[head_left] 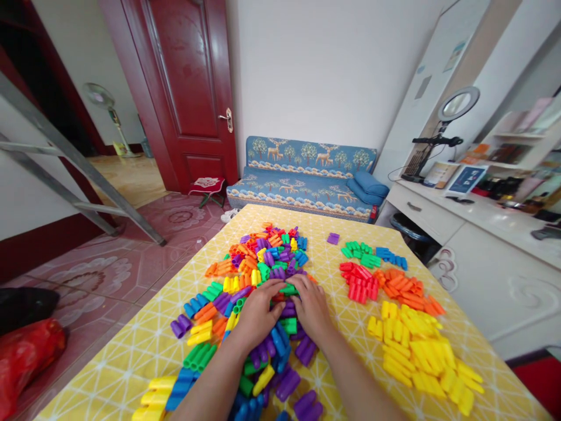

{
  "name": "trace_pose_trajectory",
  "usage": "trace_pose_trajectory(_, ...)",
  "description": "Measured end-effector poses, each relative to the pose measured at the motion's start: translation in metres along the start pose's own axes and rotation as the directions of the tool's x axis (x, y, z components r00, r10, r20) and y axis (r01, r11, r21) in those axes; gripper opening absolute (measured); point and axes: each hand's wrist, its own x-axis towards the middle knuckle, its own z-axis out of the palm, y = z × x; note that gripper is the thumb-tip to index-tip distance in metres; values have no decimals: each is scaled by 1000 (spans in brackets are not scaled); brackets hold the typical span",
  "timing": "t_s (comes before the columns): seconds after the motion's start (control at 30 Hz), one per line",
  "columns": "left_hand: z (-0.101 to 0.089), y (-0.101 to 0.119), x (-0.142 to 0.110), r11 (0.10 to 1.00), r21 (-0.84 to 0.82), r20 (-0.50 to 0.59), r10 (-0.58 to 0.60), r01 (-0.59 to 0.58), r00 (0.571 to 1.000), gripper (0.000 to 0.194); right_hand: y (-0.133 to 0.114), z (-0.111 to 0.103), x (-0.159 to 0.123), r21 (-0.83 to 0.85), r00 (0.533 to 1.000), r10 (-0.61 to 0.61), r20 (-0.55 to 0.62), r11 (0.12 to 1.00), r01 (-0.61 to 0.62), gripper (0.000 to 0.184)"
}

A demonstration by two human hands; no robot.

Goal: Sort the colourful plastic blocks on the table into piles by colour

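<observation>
A mixed pile of colored plastic tube blocks spreads over the yellow-patterned tablecloth. Both hands reach into its middle, side by side. My left hand curves over the blocks, fingers bent; a bit of red shows by its thumb, but what it grips is mostly hidden. My right hand has its index finger and thumb around a green tube block, between the two hands. Purple blocks lie under and near the right wrist.
Sorted heaps lie to the right: green blocks, blue blocks, red blocks, orange blocks and yellow blocks. One purple block sits apart at the back. Beyond stand a blue sofa and a white desk.
</observation>
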Motion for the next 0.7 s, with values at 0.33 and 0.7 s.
trace_pose_trajectory(0.33,-19,21,7,999,42,122,27,-32,992,32,7,4,-1,99,1000,-20,-16,995,21,47)
trace_pose_trajectory(0.7,-29,1,84,923,363,101,97,-128,990,42,9,6,-1,122,999,-6,-33,992,10,41)
